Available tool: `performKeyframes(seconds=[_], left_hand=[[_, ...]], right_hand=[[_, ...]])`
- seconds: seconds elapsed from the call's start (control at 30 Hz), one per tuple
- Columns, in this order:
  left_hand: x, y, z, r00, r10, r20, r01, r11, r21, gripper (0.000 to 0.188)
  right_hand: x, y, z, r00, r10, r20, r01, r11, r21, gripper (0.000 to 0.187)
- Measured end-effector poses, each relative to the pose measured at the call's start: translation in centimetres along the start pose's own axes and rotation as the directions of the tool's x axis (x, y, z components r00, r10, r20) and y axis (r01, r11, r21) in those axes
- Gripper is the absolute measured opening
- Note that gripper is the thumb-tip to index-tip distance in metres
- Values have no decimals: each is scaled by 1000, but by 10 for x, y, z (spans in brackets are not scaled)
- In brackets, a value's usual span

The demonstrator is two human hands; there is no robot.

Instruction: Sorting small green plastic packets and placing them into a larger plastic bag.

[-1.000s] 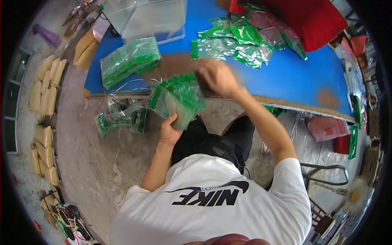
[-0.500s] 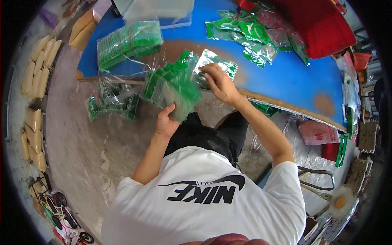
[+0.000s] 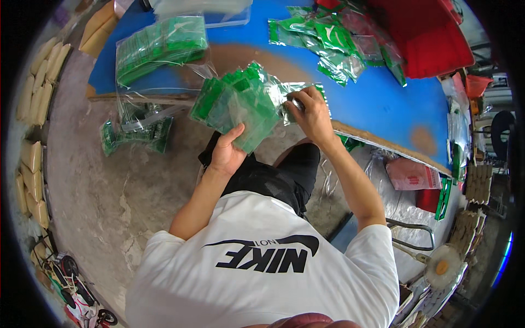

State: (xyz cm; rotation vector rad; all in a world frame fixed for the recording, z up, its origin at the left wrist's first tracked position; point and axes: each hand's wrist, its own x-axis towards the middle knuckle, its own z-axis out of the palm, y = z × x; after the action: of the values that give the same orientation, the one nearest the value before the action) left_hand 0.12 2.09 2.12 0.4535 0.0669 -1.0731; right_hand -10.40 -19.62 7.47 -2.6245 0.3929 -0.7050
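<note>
A fanned bunch of green and clear packets (image 3: pixel 240 112) is up in front of the person, just off the near edge of the table. The left hand (image 3: pixel 228 152) grips it at its lower end, thumb laid flat over the top packet and fingers closed underneath. Right beside the bunch, a shiny silver packet (image 3: pixel 280 93) lies at the table edge, its left side meeting the bunch; whether it is tucked among the others I cannot tell. The right hand (image 3: pixel 313 112) pinches this silver packet between thumb and bent fingers. Beyond the hands spreads the blue table (image 3: pixel 383 109), its paint worn brown in patches. On its left part sits a stack of green packets (image 3: pixel 161 49) in clear plastic, and behind that some clear sheets (image 3: pixel 202 8). Farther back, right of the middle, is a loose heap of green packets (image 3: pixel 328 41), next to a red bin (image 3: pixel 421 44). Below the table's left edge is a clear bag of green packets (image 3: pixel 136 134); what it rests on is hidden. Under the right end is a pink bag (image 3: pixel 413 175). A fan (image 3: pixel 444 267) stands at the lower right, and brown packs (image 3: pixel 35 93) are piled at the far left.
</note>
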Motion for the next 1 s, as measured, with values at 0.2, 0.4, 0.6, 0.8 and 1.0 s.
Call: performKeyframes(seconds=[0.2,0.4,0.6,0.8,1.0], left_hand=[[-4,3,-4,1000,-19,10,19,999,41,50],[-2,4,-15,1000,-22,-16,23,997,73,50],[0,12,-11,999,-40,24,36,992,118,51],[-5,12,-20,1000,-11,-5,11,997,72,50],[-19,28,-25,995,-78,61,80,996,-28,51]], right_hand=[[-7,37,-13,993,88,-85,-106,964,-245,16],[-7,30,-2,994,1,108,3,1000,-31,40],[29,17,22,956,81,282,-272,604,749,45],[66,-30,39,846,207,491,-518,534,668,30],[109,38,62,986,147,83,-109,932,-346,79]])
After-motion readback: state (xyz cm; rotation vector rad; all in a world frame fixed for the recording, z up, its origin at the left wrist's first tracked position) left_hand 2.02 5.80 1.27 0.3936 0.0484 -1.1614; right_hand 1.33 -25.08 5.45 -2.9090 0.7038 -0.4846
